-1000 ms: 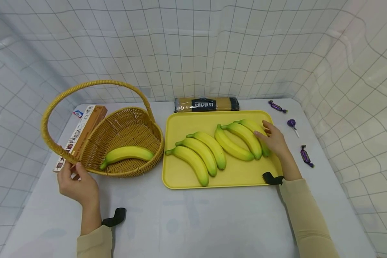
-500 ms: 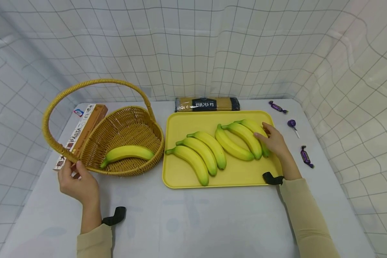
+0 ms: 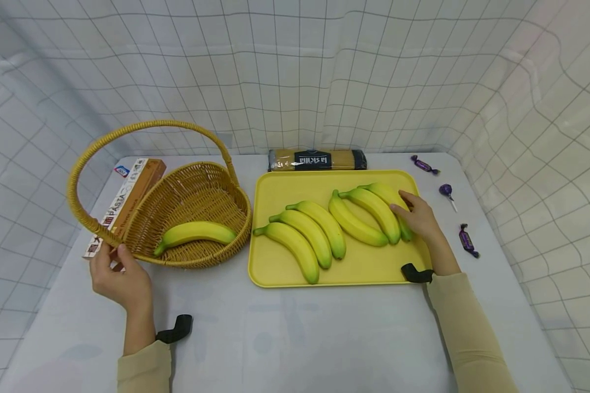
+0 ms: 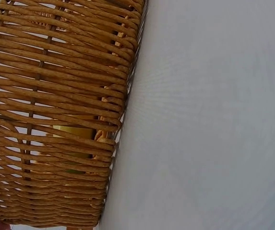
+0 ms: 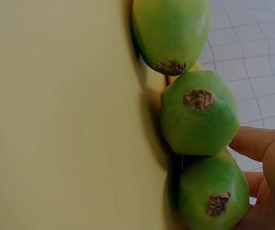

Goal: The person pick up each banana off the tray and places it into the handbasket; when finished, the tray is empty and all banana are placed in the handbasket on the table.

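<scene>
My left hand (image 3: 122, 281) grips the wicker basket (image 3: 192, 191) where its tall arched handle (image 3: 149, 125) meets the rim. One banana (image 3: 196, 233) lies inside the basket. The basket's woven side fills much of the left wrist view, with a bit of fingertip at the lower left corner. On the yellow tray (image 3: 275, 191) lie two groups of three bananas. My right hand (image 3: 418, 218) holds the rightmost banana (image 3: 384, 192), thumb on one side and fingers on the other. In the right wrist view, that banana (image 5: 214, 196) shows its green tip below two neighbouring ones.
A pasta box (image 3: 128, 199) lies left of the basket, beside a small blue-and-red item (image 3: 122, 171). Behind the tray is a spaghetti pack (image 3: 317, 160). Two purple wrapped candies and a lollipop (image 3: 446, 191) lie right of the tray. Grid-patterned curtains (image 3: 295, 82) surround the table.
</scene>
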Available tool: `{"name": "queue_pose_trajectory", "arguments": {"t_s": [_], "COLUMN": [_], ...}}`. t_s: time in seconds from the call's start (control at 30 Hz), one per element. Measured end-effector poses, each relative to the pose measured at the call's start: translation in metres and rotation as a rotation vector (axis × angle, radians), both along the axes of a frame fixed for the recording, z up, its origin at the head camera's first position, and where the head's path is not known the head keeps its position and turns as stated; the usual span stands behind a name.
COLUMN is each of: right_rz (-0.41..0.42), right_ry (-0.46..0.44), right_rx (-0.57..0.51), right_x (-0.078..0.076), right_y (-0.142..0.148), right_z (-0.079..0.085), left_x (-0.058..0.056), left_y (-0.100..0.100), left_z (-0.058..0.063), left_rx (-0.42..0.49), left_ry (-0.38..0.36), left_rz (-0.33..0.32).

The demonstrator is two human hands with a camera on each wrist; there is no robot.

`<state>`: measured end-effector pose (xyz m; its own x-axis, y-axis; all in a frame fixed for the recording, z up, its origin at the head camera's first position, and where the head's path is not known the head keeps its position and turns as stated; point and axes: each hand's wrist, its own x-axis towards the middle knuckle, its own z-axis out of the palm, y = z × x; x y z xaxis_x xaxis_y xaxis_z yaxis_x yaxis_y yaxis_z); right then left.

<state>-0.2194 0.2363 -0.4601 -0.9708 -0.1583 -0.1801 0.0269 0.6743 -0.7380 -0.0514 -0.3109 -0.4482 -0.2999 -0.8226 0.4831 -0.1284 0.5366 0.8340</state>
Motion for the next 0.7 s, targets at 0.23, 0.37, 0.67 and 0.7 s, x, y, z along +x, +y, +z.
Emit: {"name": "queue_pose_trajectory", "arguments": {"t_s": [0.23, 0.37, 0.67, 0.7], "right_rz": [0.003, 0.006, -0.003, -0.007], "right_ry": [0.019, 0.031, 0.047, 0.047], "right_rx": [0.032, 0.047, 0.055, 0.056], "right_x": [-0.001, -0.0022, -0.0033, -0.0035], "right_y": [0.0019, 0.0026, 0.0021, 0.0021], "right_z": [-0.0014, -0.0027, -0.0038, -0.0041], "left_x": [0.0005, -0.0006, -0.0005, -0.0004], "left_y": [-0.0006, -0.0016, -0.0028, -0.0025], "left_z": [0.0003, -0.0012, -0.0038, -0.0035], "left_rx": [-0.008, -0.002, -0.007, -0.008], "left_ry": [-0.001, 0.0, -0.009, -0.006], "left_rz": [-0.011, 0.003, 0.003, 0.002]}}
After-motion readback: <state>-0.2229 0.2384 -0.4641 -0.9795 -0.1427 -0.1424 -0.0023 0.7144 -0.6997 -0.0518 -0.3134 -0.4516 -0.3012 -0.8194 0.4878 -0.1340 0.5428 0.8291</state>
